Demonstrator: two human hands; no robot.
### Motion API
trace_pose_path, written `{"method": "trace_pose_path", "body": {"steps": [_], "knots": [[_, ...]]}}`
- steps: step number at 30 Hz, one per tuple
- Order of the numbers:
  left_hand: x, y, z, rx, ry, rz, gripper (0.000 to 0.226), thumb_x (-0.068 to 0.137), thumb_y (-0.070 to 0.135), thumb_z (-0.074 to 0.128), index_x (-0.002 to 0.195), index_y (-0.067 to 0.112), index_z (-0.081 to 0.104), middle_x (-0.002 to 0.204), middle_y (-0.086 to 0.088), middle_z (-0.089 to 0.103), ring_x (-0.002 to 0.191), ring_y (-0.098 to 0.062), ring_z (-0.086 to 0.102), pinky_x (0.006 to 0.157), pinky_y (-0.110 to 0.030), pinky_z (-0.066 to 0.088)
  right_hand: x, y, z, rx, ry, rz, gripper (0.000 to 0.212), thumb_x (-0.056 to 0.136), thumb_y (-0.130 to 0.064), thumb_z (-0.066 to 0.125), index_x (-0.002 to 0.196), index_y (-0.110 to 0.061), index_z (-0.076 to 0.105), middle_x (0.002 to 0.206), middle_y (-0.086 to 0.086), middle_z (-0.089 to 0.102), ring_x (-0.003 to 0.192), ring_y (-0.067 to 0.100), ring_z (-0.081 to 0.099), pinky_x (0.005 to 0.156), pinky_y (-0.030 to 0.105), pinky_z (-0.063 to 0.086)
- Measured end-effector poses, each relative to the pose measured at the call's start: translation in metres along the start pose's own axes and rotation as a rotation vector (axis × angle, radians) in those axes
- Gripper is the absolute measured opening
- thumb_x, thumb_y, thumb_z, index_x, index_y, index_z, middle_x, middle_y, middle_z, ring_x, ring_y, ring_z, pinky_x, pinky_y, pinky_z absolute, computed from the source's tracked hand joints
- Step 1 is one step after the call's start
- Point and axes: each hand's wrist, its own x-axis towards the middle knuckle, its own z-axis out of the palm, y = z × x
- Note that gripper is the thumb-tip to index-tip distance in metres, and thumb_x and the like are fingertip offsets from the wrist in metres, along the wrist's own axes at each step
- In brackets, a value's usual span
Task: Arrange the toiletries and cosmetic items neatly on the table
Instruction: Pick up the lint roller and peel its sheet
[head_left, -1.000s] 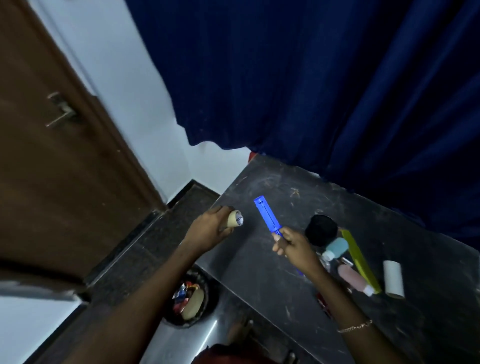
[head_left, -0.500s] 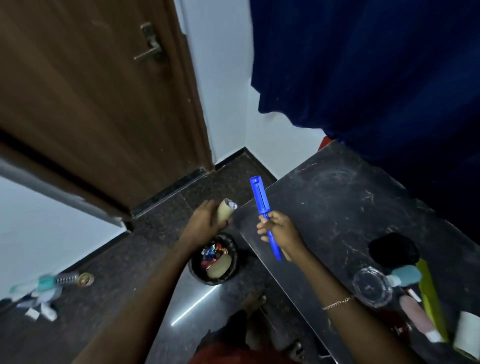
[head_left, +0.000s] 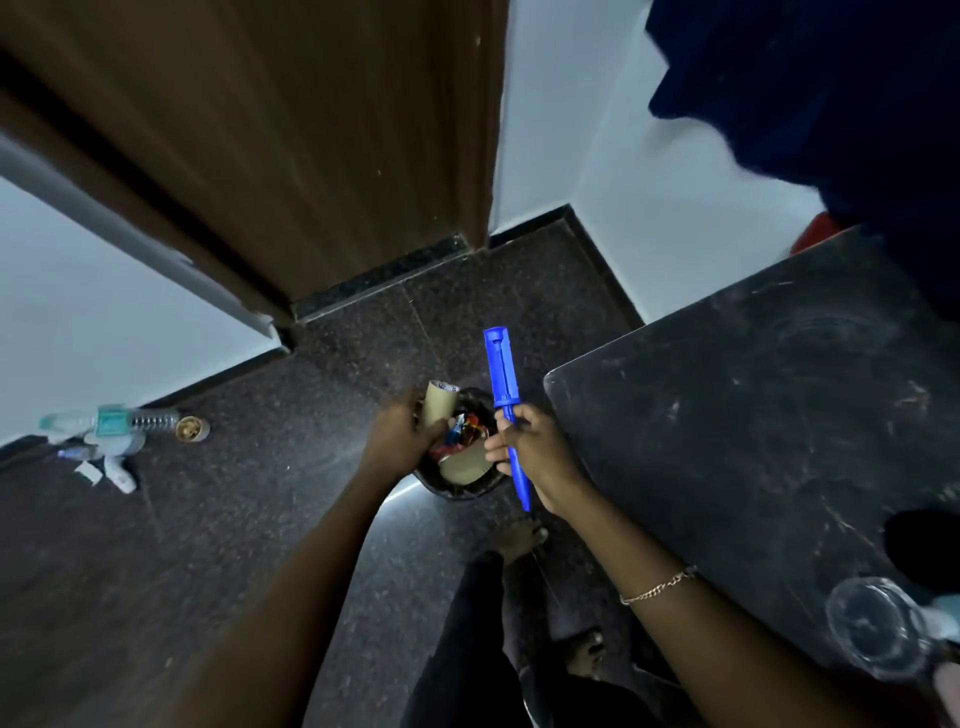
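My left hand (head_left: 399, 436) grips a small beige tube (head_left: 439, 404) with a printed white end, held just above a black bin (head_left: 457, 480) on the floor. My right hand (head_left: 530, 447) holds a long blue toothbrush case (head_left: 503, 384) upright, to the right of the bin and left of the dark table's (head_left: 753, 415) corner. At the table's lower right edge sit a clear round lid (head_left: 872, 631) and a black round object (head_left: 927, 551), both partly cut off.
The bin holds wrappers and a beige cup. A brown door (head_left: 260, 145) and white walls stand behind. Bottles and a brass cap (head_left: 111, 431) lie on the floor at left. A dark blue curtain (head_left: 831, 104) hangs at the upper right. My bare feet (head_left: 519, 535) are below.
The view has swung left and down, away from the table to the floor. My left hand has carried the beige tube off the table to over the bin; the right hand followed with the blue case.
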Motion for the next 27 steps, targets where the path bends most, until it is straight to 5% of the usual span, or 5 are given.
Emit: {"method": "trace_pose_path", "body": {"steps": [11,16,23,27], "knots": [[0.057,-0.090,0.064,0.058,-0.067,-0.114,0.059,0.084,0.033,0.079,0.134,0.008,0.060,0.122,-0.018,0.069,0.108,-0.036,0.066,0.087,-0.040,0.053,0.095,0.089,0.018,-0.219,0.165,0.045,0.008,0.098,-0.012,0.047,0.094,-0.013,0.055,0.067,0.007,0.059,0.049,0.012,0.050,0.044,0.020,0.041],[0.066,-0.099,0.062,0.180,-0.128,-0.157,0.090,0.092,0.050,0.068,0.158,0.007,0.025,0.156,-0.024,0.038,0.137,-0.042,0.046,0.106,-0.047,0.044,0.110,0.101,0.014,-0.237,0.152,0.033,0.007,0.098,-0.009,0.046,0.097,-0.010,0.053,0.065,0.009,0.055,0.048,0.012,0.048,0.036,0.013,0.037],[0.011,-0.076,0.032,0.349,-0.022,0.023,0.080,0.095,0.062,0.053,0.154,0.011,0.036,0.155,-0.013,0.043,0.139,-0.033,0.047,0.105,-0.048,0.048,0.072,0.081,0.020,-0.271,0.121,-0.038,0.008,0.096,-0.011,0.049,0.097,-0.007,0.056,0.067,0.005,0.059,0.045,0.007,0.053,0.041,0.015,0.039],[-0.025,-0.053,0.015,0.486,0.064,0.176,0.079,0.096,0.067,0.045,0.155,0.015,0.035,0.161,-0.010,0.038,0.151,-0.028,0.033,0.115,-0.047,0.038,0.031,0.061,0.023,-0.233,0.096,-0.118,0.007,0.097,-0.008,0.049,0.098,-0.008,0.056,0.066,0.004,0.058,0.041,0.002,0.050,0.041,0.012,0.038]]}}
